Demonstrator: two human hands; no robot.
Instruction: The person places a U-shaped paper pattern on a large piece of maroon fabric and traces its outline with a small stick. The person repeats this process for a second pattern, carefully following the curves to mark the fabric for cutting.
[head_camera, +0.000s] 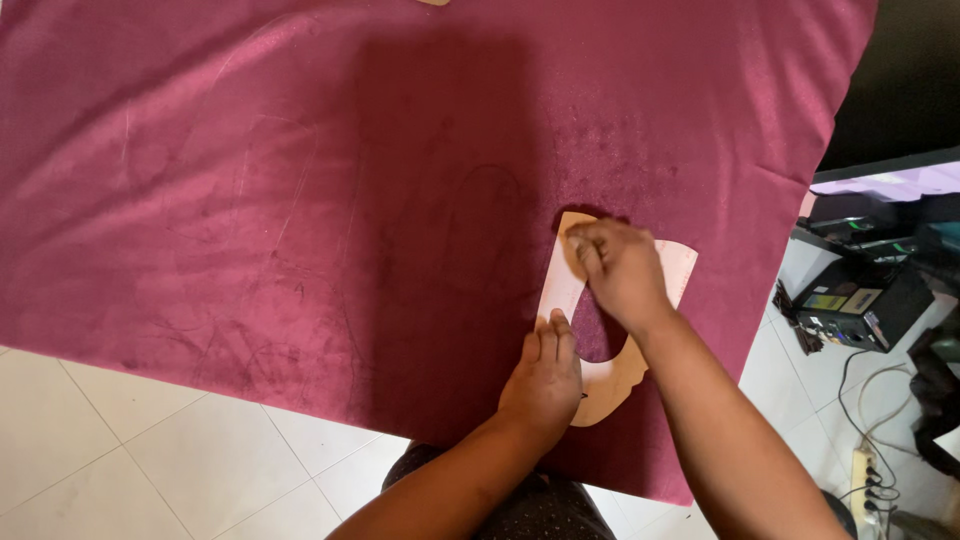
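On maroon cloth (250, 200) | U-shaped template (600, 395) long axis runs away, opening far-right | left hand (545, 375) flat, right hand (620, 265) grip unclear

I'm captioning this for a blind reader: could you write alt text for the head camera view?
Two hands press a curved, U-shaped pale card template flat on maroon velvet fabric: the left hand at its lower edge, the right hand near its top. White floor tiles show below; electronics sit at right.

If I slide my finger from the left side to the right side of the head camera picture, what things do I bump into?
White tiled floor → big maroon velvet cloth → left hand → pale U-shaped cardboard pattern → black electronic boxes → white power strip with cables.
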